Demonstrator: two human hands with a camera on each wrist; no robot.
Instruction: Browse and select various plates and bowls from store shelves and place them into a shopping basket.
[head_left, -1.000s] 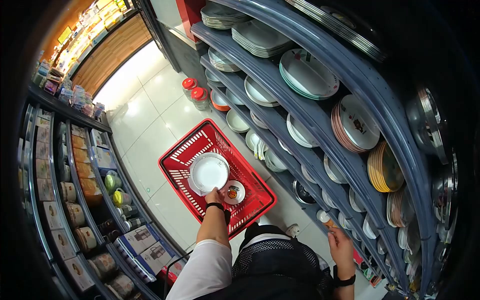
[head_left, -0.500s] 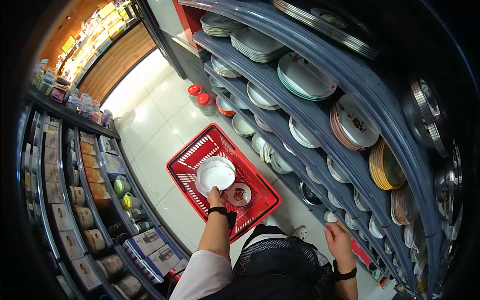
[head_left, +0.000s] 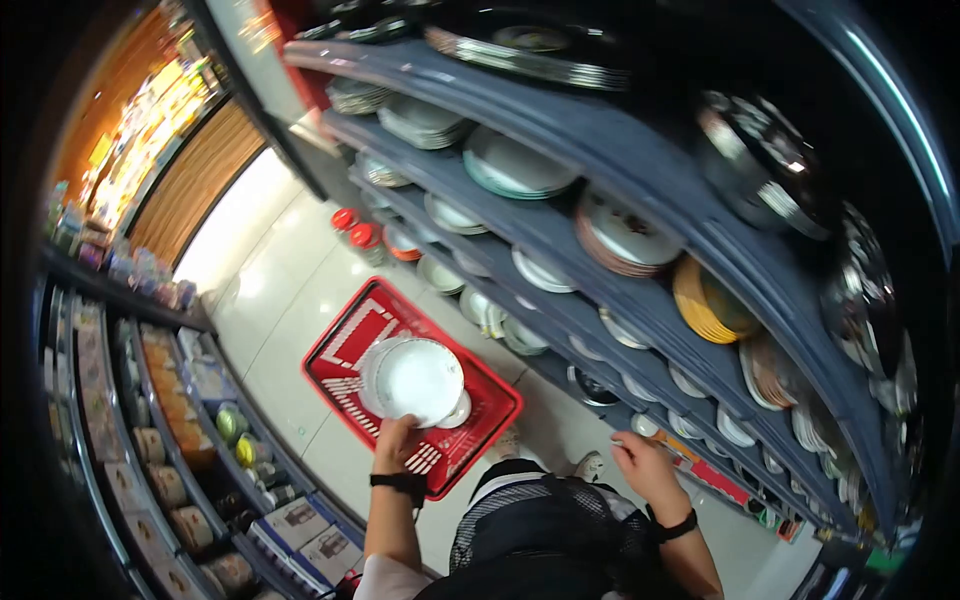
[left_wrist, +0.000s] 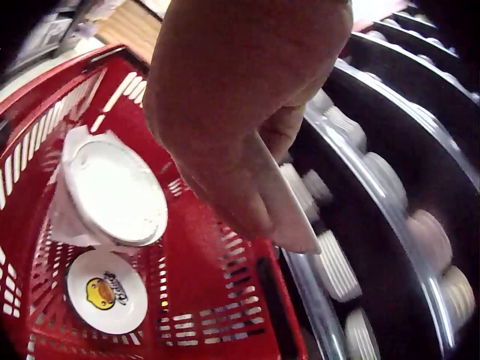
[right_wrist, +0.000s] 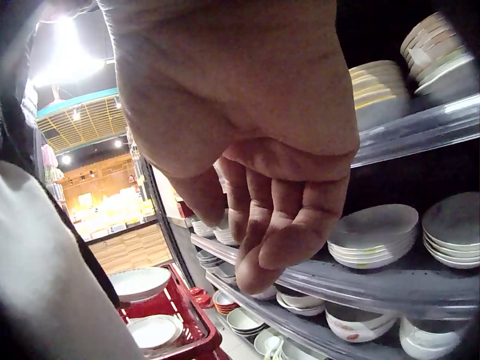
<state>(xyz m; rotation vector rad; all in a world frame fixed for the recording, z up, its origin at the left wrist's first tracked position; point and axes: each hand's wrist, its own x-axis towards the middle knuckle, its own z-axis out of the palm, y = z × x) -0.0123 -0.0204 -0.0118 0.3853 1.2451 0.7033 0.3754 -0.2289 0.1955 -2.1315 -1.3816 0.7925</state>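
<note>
My left hand [head_left: 398,440] pinches the near rim of a white dish [head_left: 427,382], with the thumb over the edge. The dish is held above the red shopping basket [head_left: 485,390]; in the left wrist view the held dish [left_wrist: 291,217] shows nearly edge-on. Inside the basket lie another white dish [left_wrist: 116,191] in clear wrapping and a small white dish with a yellow duck picture [left_wrist: 107,292]. My right hand [head_left: 645,465] holds nothing and hangs beside the lower shelves, its fingers [right_wrist: 274,217] loosely bent in the right wrist view.
Grey shelves [head_left: 560,225] of stacked plates and bowls run along the right. On the left stands a shelf with boxes [head_left: 305,530] and jars. Two red-lidded jars [head_left: 366,240] stand on the tiled floor [head_left: 270,300] beyond the basket.
The left hand has raised the held dish, which looks larger and now covers most of the duck dish in the head view. The right hand has shifted left. The head view has swung rightward.
</note>
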